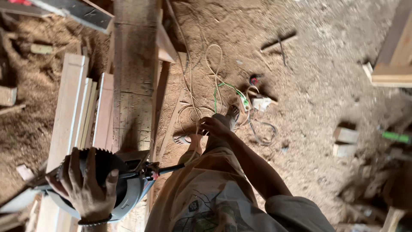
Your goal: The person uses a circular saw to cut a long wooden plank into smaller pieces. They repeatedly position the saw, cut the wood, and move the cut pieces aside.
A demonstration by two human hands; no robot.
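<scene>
Left hand, lower left of the frame: your fingers are spread and pressed over the toothed blade of one circular saw. The palm rests flat on the blade rather than wrapping it. One dark beaded band sits at that wrist.

Right hand, centre of the frame: your fingers are curled closed around one pale cable, which loops over the floor above and below the hand.

Saw, item one: grey housing, dark blade, one black handle bar running right toward your body. It rests on the near end of the plank stack in the lower left.

Planks: one wide, worn beam runs up the frame from the saw. About four lighter boards lie side by side, just left of it.

Floor: covered in sawdust. One green cord crosses the pale cable above your right hand. One small white plug block lies near it. Two short wood offcuts sit at centre right, stacked close together. Your two feet show between the cable loops.

Containers: I can make out none with contents.

Upper right: one stack of squared timber at the frame edge.
</scene>
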